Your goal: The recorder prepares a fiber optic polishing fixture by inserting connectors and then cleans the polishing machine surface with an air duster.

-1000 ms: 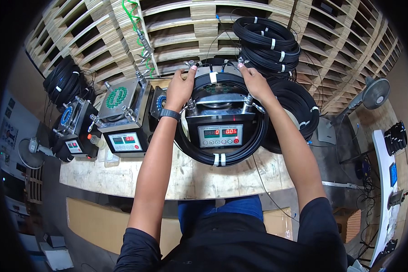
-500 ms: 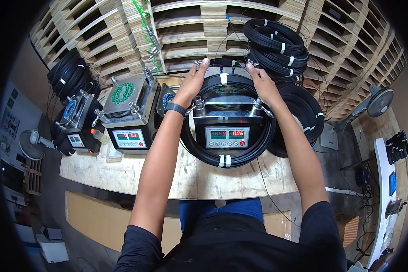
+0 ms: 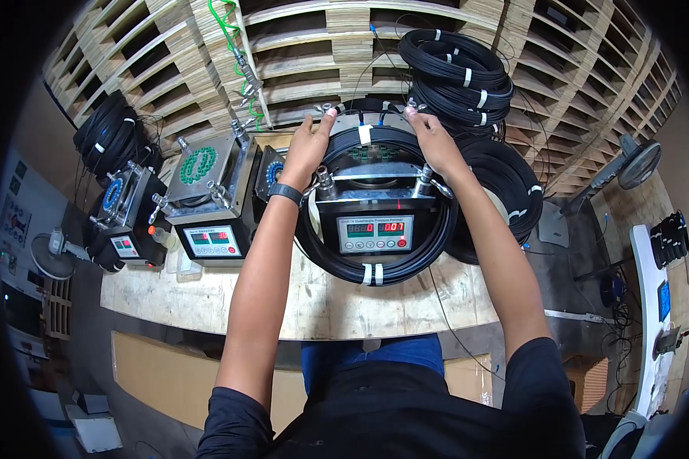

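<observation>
A polishing machine (image 3: 333, 205) with a metal top and a lit front panel (image 3: 376, 233) stands before me on the table. A large coil of black cable (image 3: 417, 262), bound with white bands, hangs around its front. Blue-tipped cable ends lie at the back of the top. My left hand (image 3: 309, 151) reaches to the far left corner, its fingers and thumb closed at a small metal clamp lever (image 3: 323, 108). At the far right corner my right hand (image 3: 437, 145) does likewise at another clamp lever (image 3: 415, 104). My palms hide part of both grips.
Two similar machines, one with a green pad (image 3: 197, 164) and one with a blue pad (image 3: 114, 192), stand to the left. Cable coils (image 3: 459, 76) are stacked at the back right. A green spiral air hose (image 3: 223, 30) hangs before the wooden pallets. Fans stand at both sides.
Both hands stay at the far corners, with thumbs lowered slightly onto the levers. The panel's reading has changed. The whole view has shifted a little.
</observation>
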`<action>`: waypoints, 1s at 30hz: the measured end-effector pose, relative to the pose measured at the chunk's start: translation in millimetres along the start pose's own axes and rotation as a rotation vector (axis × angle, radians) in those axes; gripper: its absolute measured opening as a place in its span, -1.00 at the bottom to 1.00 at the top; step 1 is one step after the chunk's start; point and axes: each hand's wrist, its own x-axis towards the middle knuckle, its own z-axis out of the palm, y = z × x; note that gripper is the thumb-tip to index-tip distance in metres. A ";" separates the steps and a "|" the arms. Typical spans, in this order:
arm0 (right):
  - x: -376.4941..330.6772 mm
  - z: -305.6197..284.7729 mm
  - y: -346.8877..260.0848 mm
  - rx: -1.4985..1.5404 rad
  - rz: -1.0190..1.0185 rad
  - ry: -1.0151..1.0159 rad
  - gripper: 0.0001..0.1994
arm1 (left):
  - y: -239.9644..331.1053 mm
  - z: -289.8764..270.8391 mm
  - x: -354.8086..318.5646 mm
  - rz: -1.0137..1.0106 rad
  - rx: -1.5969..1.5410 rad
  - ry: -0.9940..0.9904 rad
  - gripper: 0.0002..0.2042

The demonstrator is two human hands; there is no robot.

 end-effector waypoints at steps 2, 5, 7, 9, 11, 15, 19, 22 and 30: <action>-2.6 -0.2 -2.7 -0.006 0.000 0.010 -0.02 | -2.7 0.4 4.8 -0.020 -0.144 -0.195 -0.03; -8.1 -3.3 -11.0 -0.047 0.028 0.011 -0.01 | -4.0 4.1 4.8 0.042 0.042 -0.133 -0.07; -11.4 -5.3 -16.8 -0.079 0.055 0.001 0.00 | -2.3 1.5 4.2 0.025 0.078 -0.137 -0.08; -12.4 -6.7 -19.6 -0.102 0.092 -0.036 0.00 | -1.5 0.7 3.8 0.010 0.114 -0.138 -0.09; -6.7 -6.7 -14.1 -0.069 0.082 -0.058 0.00 | -0.2 1.6 3.7 -0.021 0.139 -0.098 -0.08; 4.6 -2.3 2.6 0.043 0.036 -0.081 -0.02 | 0.2 2.8 3.4 -0.003 0.154 -0.095 -0.08; -0.2 2.9 -3.0 0.013 0.031 -0.037 -0.02 | -2.2 -6.4 -2.5 -0.076 -0.096 -0.084 -0.10; -3.7 -1.8 -6.6 0.000 0.023 -0.021 -0.02 | 19.4 -12.5 -8.0 -0.249 -0.346 -0.257 -0.19; -9.9 -1.2 -17.8 -0.079 0.071 0.009 -0.13 | 10.3 -5.5 -2.3 -0.073 0.021 -0.162 -0.13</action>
